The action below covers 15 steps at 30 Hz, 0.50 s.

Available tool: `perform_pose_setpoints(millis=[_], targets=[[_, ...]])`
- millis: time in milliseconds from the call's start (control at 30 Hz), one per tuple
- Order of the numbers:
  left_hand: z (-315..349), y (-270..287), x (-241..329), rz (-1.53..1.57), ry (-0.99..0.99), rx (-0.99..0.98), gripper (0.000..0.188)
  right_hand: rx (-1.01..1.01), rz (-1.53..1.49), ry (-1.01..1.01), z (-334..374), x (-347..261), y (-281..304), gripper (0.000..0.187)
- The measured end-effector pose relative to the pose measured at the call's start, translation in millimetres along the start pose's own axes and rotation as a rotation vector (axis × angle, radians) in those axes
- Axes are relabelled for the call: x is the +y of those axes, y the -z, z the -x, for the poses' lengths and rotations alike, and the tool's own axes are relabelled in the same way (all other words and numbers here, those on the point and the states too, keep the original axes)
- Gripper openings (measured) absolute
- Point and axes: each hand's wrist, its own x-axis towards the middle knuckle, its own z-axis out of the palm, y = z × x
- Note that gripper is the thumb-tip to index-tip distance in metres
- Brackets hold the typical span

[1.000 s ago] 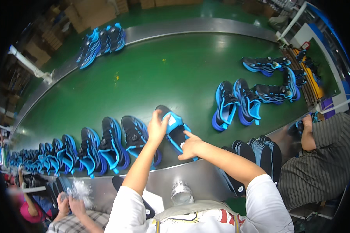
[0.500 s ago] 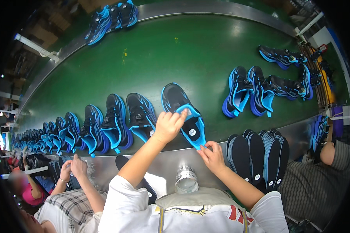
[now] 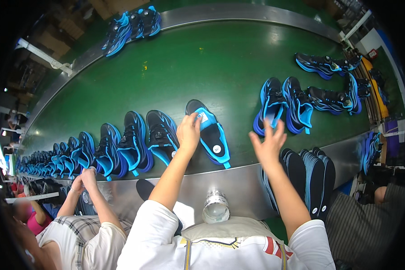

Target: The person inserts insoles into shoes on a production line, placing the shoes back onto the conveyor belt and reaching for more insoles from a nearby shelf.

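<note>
In front of me a black and blue sneaker [image 3: 214, 136] lies on the green belt, toe pointing away. Its light-blue lining is spread wide, showing a white label on the tongue and a black insole with a round white sticker. My left hand [image 3: 189, 132] is closed at the tongue's left edge, thumb and fingertips pinching it. Off to the right, my right hand [image 3: 269, 143] is in the air with fingers spread and nothing in it. Its fingertips overlap the heel opening of another sneaker [image 3: 271, 96]; whether they touch cannot be told.
Similar sneakers [image 3: 135, 141] form a long row to the left; several more [image 3: 328, 100] lie at the right. Stacked black insoles [image 3: 311, 180] stand by the metal edge [image 3: 243, 182], near a clear cup [image 3: 216, 208]. Co-workers sit on both sides, one's hands [image 3: 86, 180] at left.
My right hand has let go of the sneaker's heel and moved right, opening. My left hand has shifted slightly left, pulling the tongue open wider so its label shows.
</note>
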Motion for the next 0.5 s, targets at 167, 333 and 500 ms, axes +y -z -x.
perform_pose_setpoints(millis=[167, 333, 500], targets=[[-16, 0, 11, 0.179, 0.322, -0.153, 0.025, -0.216, -0.293, -0.158, -19, 70, -18, 0.034], [-31, 7, 5, 0.135, 0.354, -0.321, 0.024, -0.314, -0.454, 0.096, 3, 62, -7, 0.026], [-10, 17, 25, -0.141, -0.275, -0.288, 0.015, -0.493, -0.510, 0.080, 36, 33, 40, 0.039]])
